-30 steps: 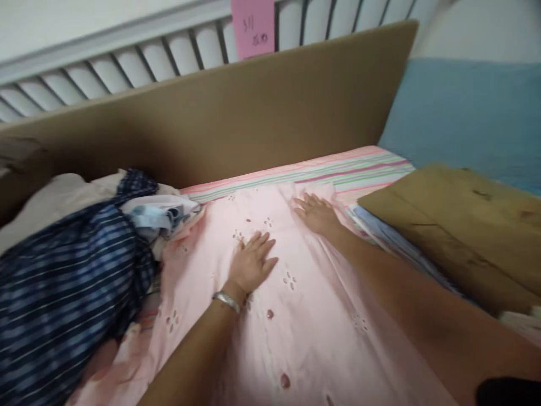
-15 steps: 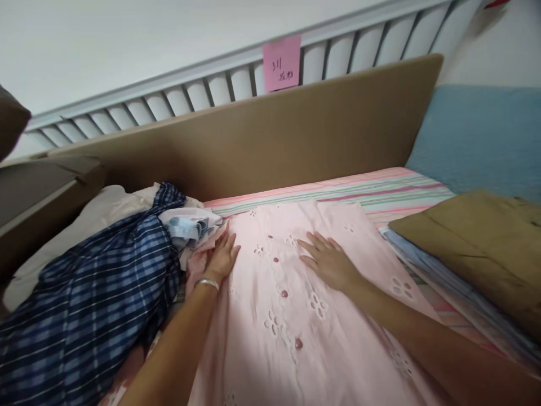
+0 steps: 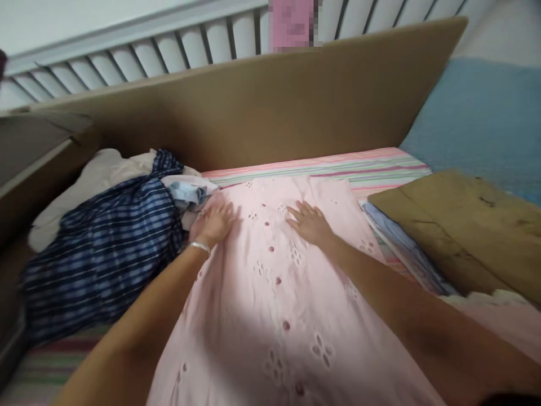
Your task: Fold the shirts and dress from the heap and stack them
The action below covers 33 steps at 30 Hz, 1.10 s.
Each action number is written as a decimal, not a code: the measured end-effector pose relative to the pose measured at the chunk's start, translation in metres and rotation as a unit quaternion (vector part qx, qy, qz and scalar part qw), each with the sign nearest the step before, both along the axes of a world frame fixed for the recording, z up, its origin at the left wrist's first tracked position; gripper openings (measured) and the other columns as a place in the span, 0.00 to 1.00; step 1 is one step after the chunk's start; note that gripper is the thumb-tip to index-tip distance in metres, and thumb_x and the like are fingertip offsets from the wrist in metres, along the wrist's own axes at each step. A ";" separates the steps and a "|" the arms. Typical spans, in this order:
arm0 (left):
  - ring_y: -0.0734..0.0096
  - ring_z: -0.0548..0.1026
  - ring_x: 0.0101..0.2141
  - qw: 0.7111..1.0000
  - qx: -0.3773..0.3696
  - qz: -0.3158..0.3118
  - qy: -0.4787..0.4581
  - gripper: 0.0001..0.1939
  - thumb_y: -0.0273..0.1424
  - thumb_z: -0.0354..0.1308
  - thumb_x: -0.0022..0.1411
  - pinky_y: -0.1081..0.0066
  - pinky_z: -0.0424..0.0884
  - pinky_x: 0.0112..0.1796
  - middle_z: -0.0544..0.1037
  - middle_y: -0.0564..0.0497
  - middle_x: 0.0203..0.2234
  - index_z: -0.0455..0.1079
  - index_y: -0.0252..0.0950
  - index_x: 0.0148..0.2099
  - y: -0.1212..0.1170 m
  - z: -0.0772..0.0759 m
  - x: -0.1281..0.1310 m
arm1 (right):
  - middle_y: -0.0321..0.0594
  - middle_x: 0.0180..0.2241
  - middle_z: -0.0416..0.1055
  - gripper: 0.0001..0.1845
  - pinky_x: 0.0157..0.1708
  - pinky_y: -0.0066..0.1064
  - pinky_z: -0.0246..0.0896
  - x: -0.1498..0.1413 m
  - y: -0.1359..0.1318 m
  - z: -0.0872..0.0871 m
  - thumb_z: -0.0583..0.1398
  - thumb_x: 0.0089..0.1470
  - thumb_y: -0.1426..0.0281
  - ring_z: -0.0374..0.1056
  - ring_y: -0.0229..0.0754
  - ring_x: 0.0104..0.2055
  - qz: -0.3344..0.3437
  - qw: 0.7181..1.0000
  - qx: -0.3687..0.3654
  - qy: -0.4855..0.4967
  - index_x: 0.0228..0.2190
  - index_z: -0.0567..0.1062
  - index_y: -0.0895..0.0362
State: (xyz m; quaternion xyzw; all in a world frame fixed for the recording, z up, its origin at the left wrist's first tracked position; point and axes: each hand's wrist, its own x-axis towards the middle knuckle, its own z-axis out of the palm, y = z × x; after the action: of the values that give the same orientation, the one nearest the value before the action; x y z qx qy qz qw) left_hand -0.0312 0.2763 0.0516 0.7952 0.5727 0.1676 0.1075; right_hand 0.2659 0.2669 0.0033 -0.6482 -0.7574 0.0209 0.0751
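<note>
A pink buttoned garment (image 3: 236,316) with cut-out flower shapes and a row of dark pink buttons lies spread out in front of me; its near end runs out of view. My left hand (image 3: 217,221), with a silver bangle at the wrist, rests on its left edge, fingers apart and slightly blurred. Flat on the upper right part lies my right hand (image 3: 310,221), fingers spread. Neither hand grasps anything. A blue plaid garment (image 3: 122,242) lies to the left of my left hand, beside a small light-blue and white cloth (image 3: 188,190).
Folded clothes with a khaki piece (image 3: 460,225) on top are stacked at the right. A tan board (image 3: 274,107) stands along the back before white slats (image 3: 203,42). An open box (image 3: 46,146) is at the left. Striped bedding (image 3: 372,163) lies underneath.
The view has tipped downward, so more of the pink garment's near part shows. My left hand has shifted slightly along the garment's left edge; my right hand stays flat on it.
</note>
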 end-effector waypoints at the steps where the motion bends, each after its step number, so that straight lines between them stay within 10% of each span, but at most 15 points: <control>1: 0.60 0.56 0.59 1.000 0.000 -0.003 -0.012 0.22 0.32 0.50 0.61 0.58 0.50 0.58 0.63 0.39 0.58 0.62 0.30 0.57 -0.034 0.007 -0.005 | 0.46 0.63 0.47 0.27 0.58 0.51 0.40 -0.003 -0.006 0.006 0.48 0.59 0.58 0.42 0.52 0.65 -0.012 1.000 -0.019 0.005 0.59 0.58 0.50; 6: 0.63 0.73 0.46 0.955 -0.081 0.132 -0.255 0.16 0.39 0.54 0.58 0.63 0.66 0.50 0.77 0.46 0.43 0.72 0.37 0.44 -0.239 0.022 -0.057 | 0.49 0.60 0.55 0.25 0.59 0.46 0.45 -0.010 -0.096 0.043 0.52 0.56 0.63 0.50 0.50 0.62 0.068 0.993 -0.018 0.095 0.55 0.64 0.56; 9: 0.61 0.77 0.38 0.800 -0.145 0.339 -0.473 0.15 0.41 0.56 0.56 0.62 0.71 0.43 0.78 0.46 0.36 0.71 0.35 0.40 -0.344 0.007 -0.078 | 0.44 0.54 0.66 0.21 0.57 0.41 0.53 -0.001 -0.191 0.063 0.51 0.57 0.63 0.60 0.46 0.56 0.148 0.964 -0.019 0.220 0.48 0.71 0.54; 12: 0.58 0.77 0.37 0.615 -0.255 0.450 -0.595 0.13 0.34 0.59 0.54 0.60 0.73 0.40 0.78 0.43 0.36 0.69 0.32 0.41 -0.406 -0.027 -0.074 | 0.43 0.45 0.73 0.19 0.50 0.39 0.62 0.014 -0.288 0.065 0.52 0.55 0.59 0.68 0.46 0.48 0.089 0.926 -0.117 0.348 0.42 0.75 0.53; 15: 0.56 0.76 0.41 0.528 -0.335 0.491 -0.606 0.18 0.26 0.62 0.50 0.58 0.72 0.41 0.75 0.41 0.42 0.66 0.34 0.45 -0.420 -0.068 -0.059 | 0.44 0.40 0.75 0.19 0.45 0.37 0.64 0.027 -0.367 0.039 0.54 0.51 0.57 0.70 0.47 0.43 -0.031 0.854 -0.267 0.446 0.39 0.76 0.54; 19: 0.59 0.71 0.49 0.566 -0.319 0.473 -0.595 0.17 0.21 0.61 0.50 0.58 0.67 0.49 0.75 0.46 0.43 0.66 0.38 0.43 -0.400 -0.109 -0.044 | 0.45 0.40 0.75 0.21 0.39 0.35 0.66 0.033 -0.421 -0.013 0.59 0.44 0.62 0.71 0.48 0.41 -0.205 0.745 -0.396 0.495 0.41 0.74 0.56; 24: 0.57 0.66 0.54 0.612 -0.333 0.383 -0.607 0.12 0.23 0.62 0.49 0.57 0.62 0.53 0.77 0.48 0.40 0.70 0.39 0.38 -0.387 -0.127 -0.039 | 0.48 0.50 0.68 0.22 0.39 0.37 0.67 0.037 -0.412 -0.042 0.59 0.45 0.65 0.69 0.47 0.47 -0.353 0.614 -0.242 0.663 0.44 0.67 0.54; 33: 0.63 0.78 0.35 0.541 -0.363 0.302 -0.696 0.05 0.28 0.61 0.53 0.63 0.70 0.45 0.79 0.45 0.30 0.71 0.32 0.34 -0.407 -0.108 -0.025 | 0.44 0.44 0.73 0.12 0.43 0.39 0.65 0.036 -0.400 -0.057 0.59 0.43 0.68 0.69 0.44 0.48 -0.332 0.620 -0.187 0.686 0.34 0.69 0.54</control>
State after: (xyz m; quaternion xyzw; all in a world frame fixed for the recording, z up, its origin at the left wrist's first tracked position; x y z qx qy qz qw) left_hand -0.0563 -0.1307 -0.0564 0.1017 0.5359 0.4688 0.6948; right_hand 0.3020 -0.1330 -0.0535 -0.6535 -0.1987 0.5739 0.4518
